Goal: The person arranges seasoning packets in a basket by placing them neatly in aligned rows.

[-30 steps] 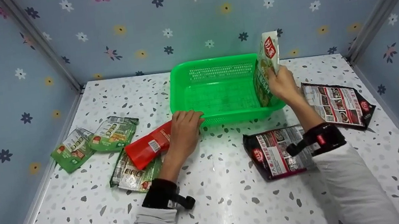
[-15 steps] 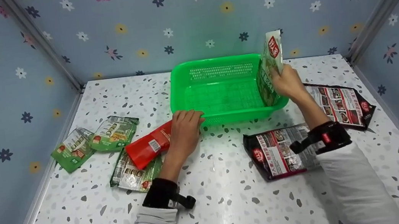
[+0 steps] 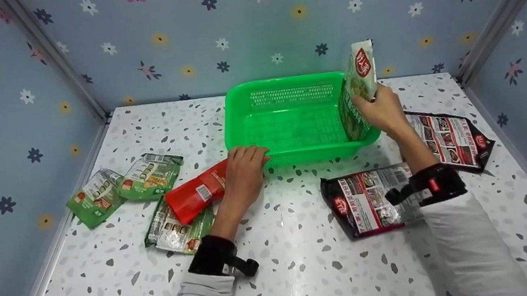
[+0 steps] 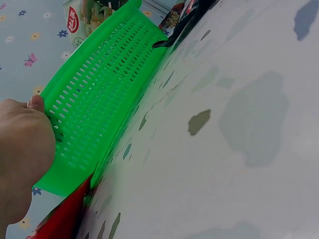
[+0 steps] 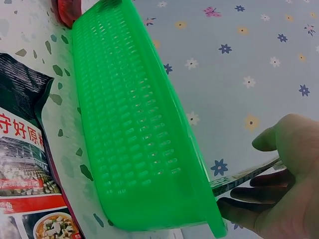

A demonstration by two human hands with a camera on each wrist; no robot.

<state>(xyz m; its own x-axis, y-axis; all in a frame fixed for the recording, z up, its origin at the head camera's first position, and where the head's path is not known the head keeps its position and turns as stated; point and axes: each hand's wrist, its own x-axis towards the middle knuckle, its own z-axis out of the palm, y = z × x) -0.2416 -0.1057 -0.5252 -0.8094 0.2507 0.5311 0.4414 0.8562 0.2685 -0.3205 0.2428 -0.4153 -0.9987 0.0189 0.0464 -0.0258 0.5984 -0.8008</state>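
My left hand (image 3: 246, 170) grips the near left rim of a green plastic basket (image 3: 295, 155), fingers curled over the edge. A white and green food packet (image 3: 360, 74) stands on edge inside the basket's right end, its top well above the rim. Around its right side is my right hand (image 3: 383, 109). In the right wrist view, the right thumb (image 5: 266, 139) stands apart from the packet, and the loosely extended fingers lie on its other side. A red packet (image 3: 193, 198) lies partly under the left wrist, atop a green packet (image 3: 172, 229).
Two green packets (image 3: 150, 175) overlap at the left of the speckled white table (image 3: 299, 265). Black and red packets lie at right: one (image 3: 372, 202) in front of the basket, the other (image 3: 445, 139) beyond the right forearm. Flower-patterned panels (image 3: 247, 28) enclose the back and sides.
The packet in the basket has shifted slightly right, to the end wall, and then stayed there. My right hand has moved right with it and its thumb now stands out more. The left hand stays still.
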